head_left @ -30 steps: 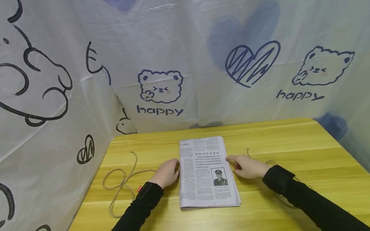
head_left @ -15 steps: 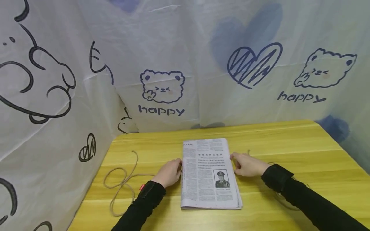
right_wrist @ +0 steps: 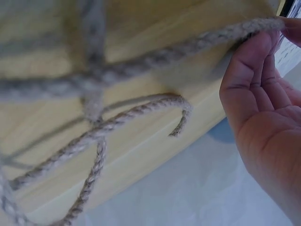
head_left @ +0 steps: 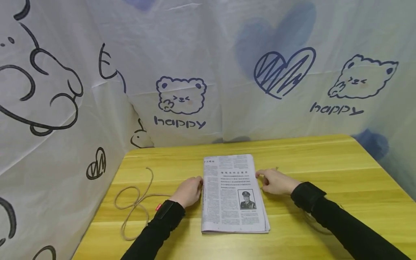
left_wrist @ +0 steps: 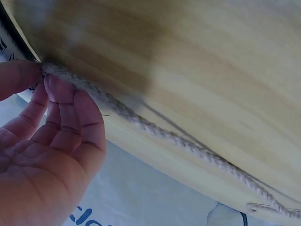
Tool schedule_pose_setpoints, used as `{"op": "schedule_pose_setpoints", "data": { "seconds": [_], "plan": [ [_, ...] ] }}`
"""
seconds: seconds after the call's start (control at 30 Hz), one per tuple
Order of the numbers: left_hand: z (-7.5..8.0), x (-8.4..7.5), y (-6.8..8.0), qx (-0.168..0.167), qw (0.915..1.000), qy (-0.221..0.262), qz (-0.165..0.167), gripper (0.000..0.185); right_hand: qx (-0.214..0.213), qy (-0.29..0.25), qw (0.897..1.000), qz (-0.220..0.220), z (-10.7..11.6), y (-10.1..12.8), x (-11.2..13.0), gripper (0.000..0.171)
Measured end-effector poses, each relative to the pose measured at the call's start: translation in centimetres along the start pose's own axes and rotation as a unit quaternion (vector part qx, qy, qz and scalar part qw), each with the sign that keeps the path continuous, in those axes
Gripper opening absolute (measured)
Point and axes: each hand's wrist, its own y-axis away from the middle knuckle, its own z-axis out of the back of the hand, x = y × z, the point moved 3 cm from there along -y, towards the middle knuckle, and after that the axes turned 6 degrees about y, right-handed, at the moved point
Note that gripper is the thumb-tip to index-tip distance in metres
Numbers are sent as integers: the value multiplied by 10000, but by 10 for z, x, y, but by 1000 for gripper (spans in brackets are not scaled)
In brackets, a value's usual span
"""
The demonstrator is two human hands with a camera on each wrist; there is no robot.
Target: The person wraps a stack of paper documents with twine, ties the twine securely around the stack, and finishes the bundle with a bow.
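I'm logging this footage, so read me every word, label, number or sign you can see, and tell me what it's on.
"happy": backdrop, under the left bear drawing.
"happy": backdrop, under the right bear drawing.
Newspaper: Chinese print, too small to read reliably.
Red tag at the left wristband: too small to read.
Blue marks, left wrist view: cut off, unreadable.

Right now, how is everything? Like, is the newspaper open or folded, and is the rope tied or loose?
Newspaper: folded, lying flat, portrait side up.
Rope on the left: loosely looped, no knot showing, one part pinched.
Rope on the right: loosely looped, one part pinched; whether both join is hidden.
Left hand: pinching rope beside newspaper.
Right hand: pinching rope beside newspaper.
Backdrop sheet: hanging, creased.
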Motion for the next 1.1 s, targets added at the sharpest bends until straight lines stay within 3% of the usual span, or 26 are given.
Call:
{"op": "schedule_pose_setpoints", "data": {
  "seconds": [0.2,0.43,0.83,1.1],
  "plan": [
    [0,1,-1,-108,9996,-251,-114,9,-21,37,9998,-199,0,-4,-4,33],
    [0,1,1,-217,9986,-452,-142,5,-165,204,9996,-64,-3,-4,-6,29],
    [-1,1,1,-54,9991,-408,42,6,-254,319,9988,274,-3,-3,-8,25],
    [7,17,10,236,9992,8,312,8,-233,341,9988,280,0,12,-7,20]
  ]
}}
